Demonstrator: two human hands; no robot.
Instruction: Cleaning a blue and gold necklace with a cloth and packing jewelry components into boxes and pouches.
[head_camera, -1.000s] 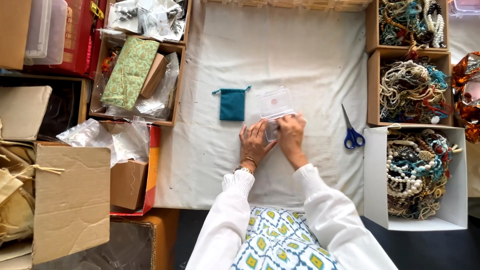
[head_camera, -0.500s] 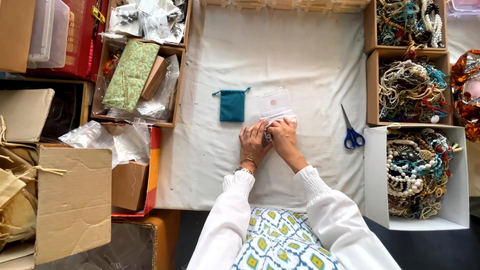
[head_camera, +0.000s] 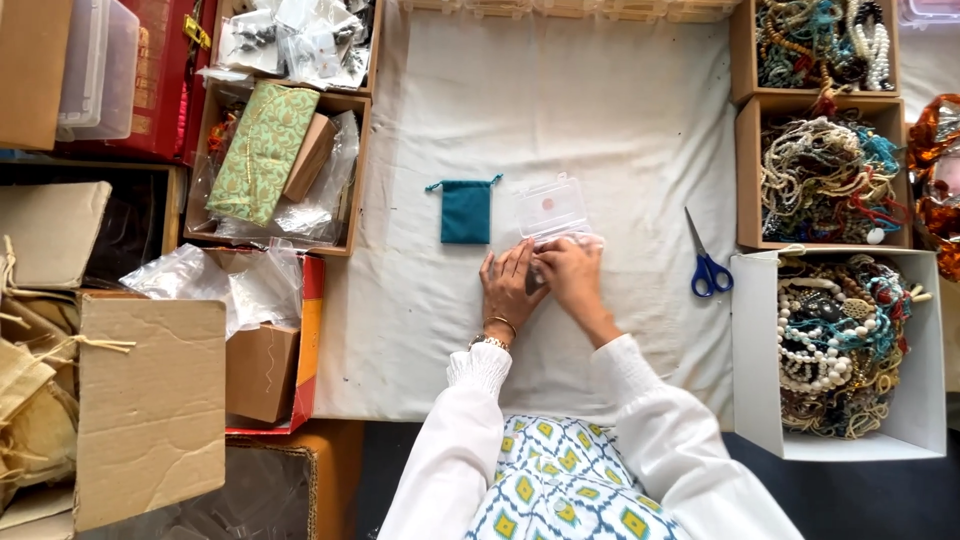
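Clear plastic case (head_camera: 550, 208), one, pinched by both hands' fingers (head_camera: 528, 262); one teal pouch (head_camera: 466, 211) beside.

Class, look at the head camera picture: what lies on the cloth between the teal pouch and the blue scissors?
The clear plastic box lies between the teal pouch and blue scissors; both hands work just below it.

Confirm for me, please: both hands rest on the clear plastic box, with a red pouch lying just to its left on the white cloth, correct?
Not quite. The head view shows the pouch is teal, not red. Otherwise right: the left hand and right hand are on the clear plastic box, on the white cloth.
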